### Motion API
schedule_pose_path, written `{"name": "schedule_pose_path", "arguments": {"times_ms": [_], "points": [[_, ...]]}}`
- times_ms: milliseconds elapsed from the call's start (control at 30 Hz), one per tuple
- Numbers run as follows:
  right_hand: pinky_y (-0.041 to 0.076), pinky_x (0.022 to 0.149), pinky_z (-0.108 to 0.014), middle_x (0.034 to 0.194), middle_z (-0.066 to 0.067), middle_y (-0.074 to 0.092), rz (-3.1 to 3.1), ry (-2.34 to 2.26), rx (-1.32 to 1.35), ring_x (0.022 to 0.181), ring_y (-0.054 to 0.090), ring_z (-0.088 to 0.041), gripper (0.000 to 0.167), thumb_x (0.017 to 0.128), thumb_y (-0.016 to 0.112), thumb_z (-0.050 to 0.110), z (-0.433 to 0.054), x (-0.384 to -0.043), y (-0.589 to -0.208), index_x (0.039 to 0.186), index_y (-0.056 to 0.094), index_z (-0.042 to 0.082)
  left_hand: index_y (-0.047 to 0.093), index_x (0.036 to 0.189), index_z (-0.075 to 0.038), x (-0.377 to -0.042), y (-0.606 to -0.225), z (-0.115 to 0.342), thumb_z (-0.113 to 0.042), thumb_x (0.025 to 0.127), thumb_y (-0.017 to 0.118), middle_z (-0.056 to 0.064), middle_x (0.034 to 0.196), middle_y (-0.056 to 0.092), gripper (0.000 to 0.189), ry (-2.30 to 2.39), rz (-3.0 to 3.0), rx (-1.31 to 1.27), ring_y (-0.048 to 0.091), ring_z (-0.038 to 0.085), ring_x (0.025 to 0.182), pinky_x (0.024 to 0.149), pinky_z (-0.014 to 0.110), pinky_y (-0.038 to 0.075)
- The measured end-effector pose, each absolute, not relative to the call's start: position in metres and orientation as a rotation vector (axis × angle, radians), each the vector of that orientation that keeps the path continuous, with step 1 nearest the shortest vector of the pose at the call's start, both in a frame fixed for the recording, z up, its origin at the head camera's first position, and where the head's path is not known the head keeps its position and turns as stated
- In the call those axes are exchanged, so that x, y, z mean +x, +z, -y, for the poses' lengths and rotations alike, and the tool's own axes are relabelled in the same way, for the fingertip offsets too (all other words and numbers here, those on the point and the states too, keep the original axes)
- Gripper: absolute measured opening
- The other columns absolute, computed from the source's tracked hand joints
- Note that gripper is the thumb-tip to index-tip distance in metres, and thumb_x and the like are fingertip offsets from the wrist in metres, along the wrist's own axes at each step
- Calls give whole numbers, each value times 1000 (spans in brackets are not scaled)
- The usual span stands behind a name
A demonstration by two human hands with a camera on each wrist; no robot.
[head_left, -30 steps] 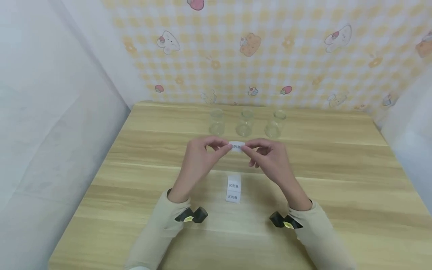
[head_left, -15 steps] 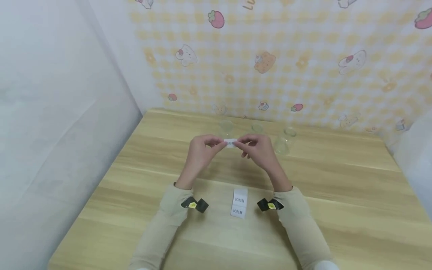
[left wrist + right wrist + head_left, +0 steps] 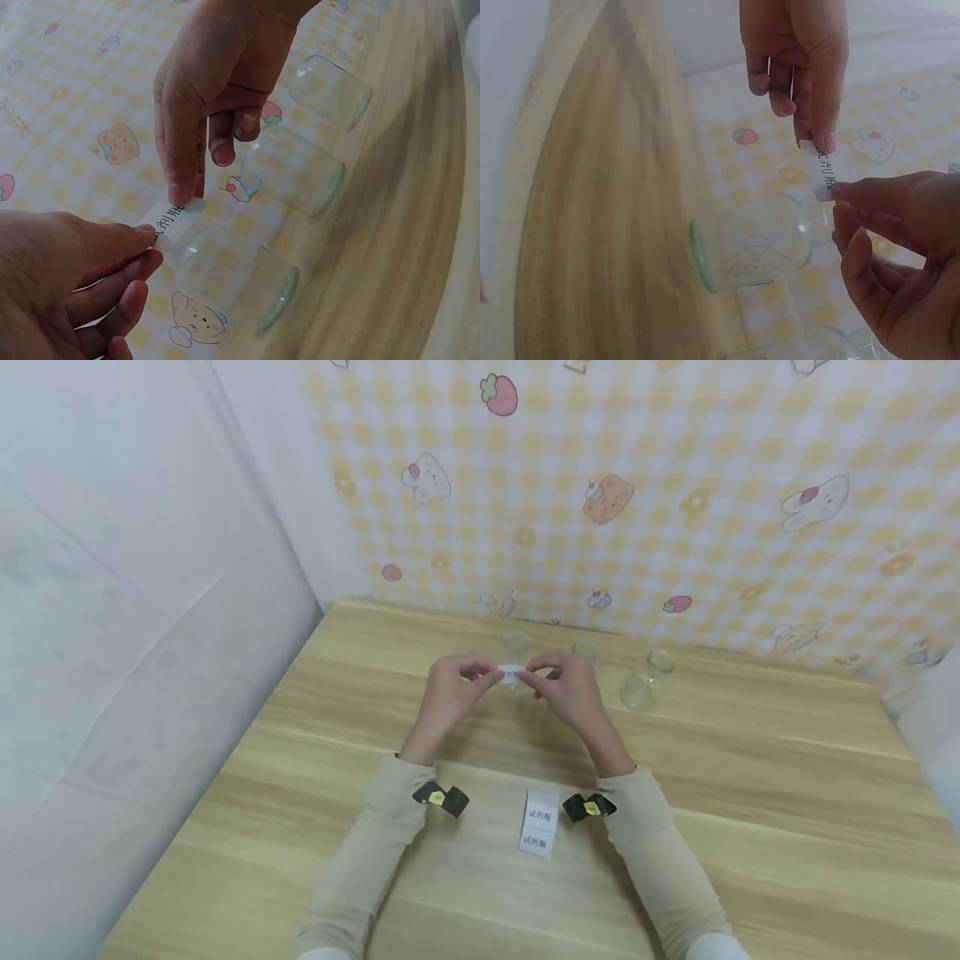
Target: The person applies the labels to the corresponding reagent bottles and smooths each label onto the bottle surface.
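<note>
Stretched between both hands is a small white label (image 3: 512,674) with printed black characters. My left hand (image 3: 453,689) pinches its left end between thumb and forefinger; my right hand (image 3: 570,689) pinches the other end the same way. Right behind the label stands the leftmost clear glass bottle (image 3: 514,643), partly covered by it. In the left wrist view the label overlaps that bottle (image 3: 274,289); whether they touch I cannot tell. A second glass bottle (image 3: 585,652) is mostly hidden behind my right hand. The third bottle (image 3: 647,681) stands upright farther right.
A strip of white labels (image 3: 538,822) with the same print lies on the wooden table (image 3: 750,760) between my forearms. Behind the table's far edge hangs a yellow checked cloth (image 3: 675,552) with cartoon prints. A pale wall (image 3: 150,610) borders the left side.
Both hands have carried the label farther back, from in front of the bottles to the leftmost one. The head view has also shifted. Both pinches are unchanged.
</note>
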State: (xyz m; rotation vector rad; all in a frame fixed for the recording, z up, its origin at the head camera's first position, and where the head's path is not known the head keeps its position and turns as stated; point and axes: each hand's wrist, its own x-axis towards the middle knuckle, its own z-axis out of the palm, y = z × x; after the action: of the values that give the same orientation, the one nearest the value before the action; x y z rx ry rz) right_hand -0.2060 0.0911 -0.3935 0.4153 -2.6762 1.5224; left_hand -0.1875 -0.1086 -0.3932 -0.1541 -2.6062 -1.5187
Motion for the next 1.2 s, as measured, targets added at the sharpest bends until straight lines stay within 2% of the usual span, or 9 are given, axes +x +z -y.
{"name": "schedule_pose_path", "arguments": {"times_ms": [100,167,333,433,633,1200], "points": [[57,59,-31,122,-16,65,2701,1469,397,70,72,-27,16,94,79,16,-89,-209,-396,98,79,0,81,99,-7,-191,-398,108,-22,95,78,7,104,78,16,-1492,2618,-146,68,22,86,59,26,51],[60,63,-33,130,-19,63,2712,1452,392,70,73,-24,18,94,79,16,-88,-210,-398,99,79,-1,80,99,-7,-193,-402,108,-22,94,79,9,111,77,16,-1477,2624,-149,69,23,87,59,26,52],[59,59,-30,143,-25,58,2716,1489,381,73,75,-31,18,95,78,14,-88,-215,-402,98,78,-4,80,100,-7,-199,-409,109,-21,93,80,9,117,75,15,-1483,2626,-152,70,24,91,66,29,56],[58,54,-26,145,-26,57,2712,1517,378,74,75,-35,18,95,78,13,-89,-216,-405,98,78,-4,80,100,-7,-203,-415,109,-20,93,80,8,119,75,15,-1504,2620,-165,71,24,92,69,31,57],[57,53,-25,144,-25,58,2702,1538,410,75,75,-36,16,94,77,10,-89,-217,-409,99,78,-6,79,97,-6,-207,-421,111,-18,93,80,10,123,74,13,-1531,2612,-198,72,25,92,72,32,58],[58,53,-27,148,-20,56,2713,1512,407,79,75,-31,17,94,77,9,-88,-220,-417,100,78,-6,79,97,-5,-213,-429,111,-17,94,79,9,128,72,12,-1578,2619,-206,71,25,94,78,35,56]]}}
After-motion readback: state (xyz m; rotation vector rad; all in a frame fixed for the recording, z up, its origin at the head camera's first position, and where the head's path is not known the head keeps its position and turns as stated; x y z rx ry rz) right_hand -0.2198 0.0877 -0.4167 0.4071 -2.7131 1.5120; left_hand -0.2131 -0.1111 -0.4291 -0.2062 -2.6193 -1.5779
